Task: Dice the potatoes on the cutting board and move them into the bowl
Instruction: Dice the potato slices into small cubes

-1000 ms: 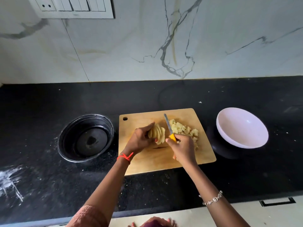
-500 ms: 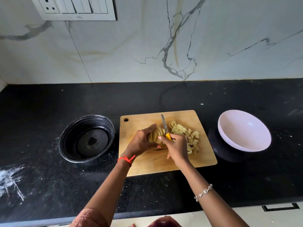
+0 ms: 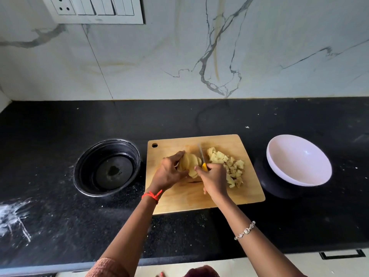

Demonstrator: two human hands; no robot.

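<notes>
A wooden cutting board lies on the black counter. My left hand grips a stack of potato slices near the board's middle. My right hand holds a yellow-handled knife, its blade pointing away from me along the right side of the slices. A pile of diced potato lies to the right of the knife. A white bowl stands tilted on the counter to the right of the board, with nothing in it.
A black round bowl sits left of the board. The black counter has white powder smears at the far left. A marble wall with a switch panel rises behind. A drawer handle shows below the counter edge.
My right hand and the knife have shifted slightly left toward the slices. My left hand keeps its hold on the potato slices.
</notes>
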